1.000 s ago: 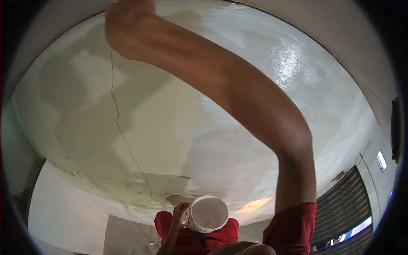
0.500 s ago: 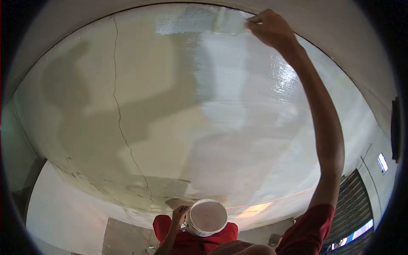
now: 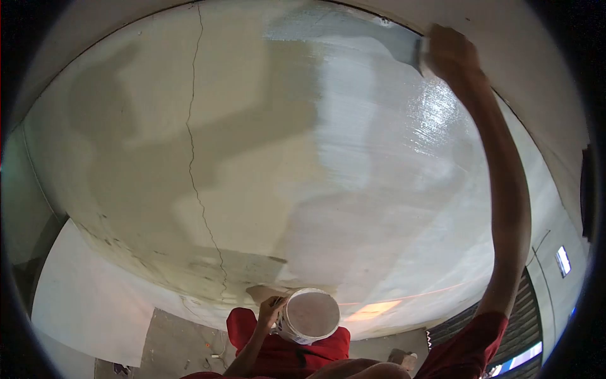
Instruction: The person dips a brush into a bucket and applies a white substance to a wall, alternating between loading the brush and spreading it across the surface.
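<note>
At the top right, my right hand (image 3: pixel 453 55) is closed around a wide flat paintbrush (image 3: pixel 423 58). Its bristle end is against the wall (image 3: pixel 252 183), just below the ceiling edge; my fingers hide most of the handle. Wet, pale paint (image 3: pixel 344 88) shines on the wall to the left of the brush and below it. Low in the view, my left hand (image 3: pixel 270 311) grips the rim and side of a white paint bucket (image 3: pixel 311 314), held in front of my body. Pale paint shows inside the bucket.
A long crack (image 3: pixel 197 189) runs down the unpainted left part of the wall. The ceiling (image 3: pixel 536 69) curves close above my right hand. A white panel (image 3: pixel 95 297) is at lower left, a slatted shutter (image 3: pixel 521 322) at lower right. Small items lie on the floor (image 3: pixel 177 341).
My right hand has moved right along the top of the wall with the paintbrush, which is now turned edge-on. The view has shifted slightly; my left hand still holds the bucket.
</note>
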`<state>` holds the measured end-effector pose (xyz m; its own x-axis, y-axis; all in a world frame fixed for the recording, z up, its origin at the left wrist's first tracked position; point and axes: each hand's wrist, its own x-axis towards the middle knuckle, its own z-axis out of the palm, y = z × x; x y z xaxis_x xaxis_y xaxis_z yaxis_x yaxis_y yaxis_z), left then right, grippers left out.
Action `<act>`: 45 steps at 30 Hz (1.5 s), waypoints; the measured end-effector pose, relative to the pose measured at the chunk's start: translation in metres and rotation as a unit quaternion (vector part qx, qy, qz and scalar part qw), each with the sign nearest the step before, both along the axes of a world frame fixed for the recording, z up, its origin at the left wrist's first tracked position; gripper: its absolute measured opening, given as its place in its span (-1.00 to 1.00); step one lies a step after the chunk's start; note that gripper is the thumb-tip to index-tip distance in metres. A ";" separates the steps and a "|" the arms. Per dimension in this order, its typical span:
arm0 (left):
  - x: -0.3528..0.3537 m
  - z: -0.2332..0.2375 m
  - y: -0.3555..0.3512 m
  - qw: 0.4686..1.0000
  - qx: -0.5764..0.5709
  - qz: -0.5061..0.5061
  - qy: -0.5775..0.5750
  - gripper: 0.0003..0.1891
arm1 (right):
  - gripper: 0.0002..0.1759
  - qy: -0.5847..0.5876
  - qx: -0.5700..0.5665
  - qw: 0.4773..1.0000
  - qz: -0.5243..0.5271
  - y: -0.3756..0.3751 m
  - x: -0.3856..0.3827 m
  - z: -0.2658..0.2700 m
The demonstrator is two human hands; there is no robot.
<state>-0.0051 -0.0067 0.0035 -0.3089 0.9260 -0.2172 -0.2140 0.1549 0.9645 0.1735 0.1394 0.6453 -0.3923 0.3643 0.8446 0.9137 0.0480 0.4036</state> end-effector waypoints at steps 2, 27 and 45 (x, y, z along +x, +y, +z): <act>-0.001 -0.007 0.003 1.000 0.000 0.002 0.027 -0.62 | -0.72 -0.081 0.102 0.988 0.078 0.026 -0.034 -0.002; 0.000 -0.012 0.002 1.000 -0.011 0.004 -0.020 -0.66 | -0.73 0.130 -0.072 0.923 0.356 0.027 -0.108 -0.047; 0.001 -0.007 -0.001 1.000 -0.007 0.008 0.005 -0.67 | -0.63 0.178 -0.088 0.964 0.179 0.029 0.071 -0.027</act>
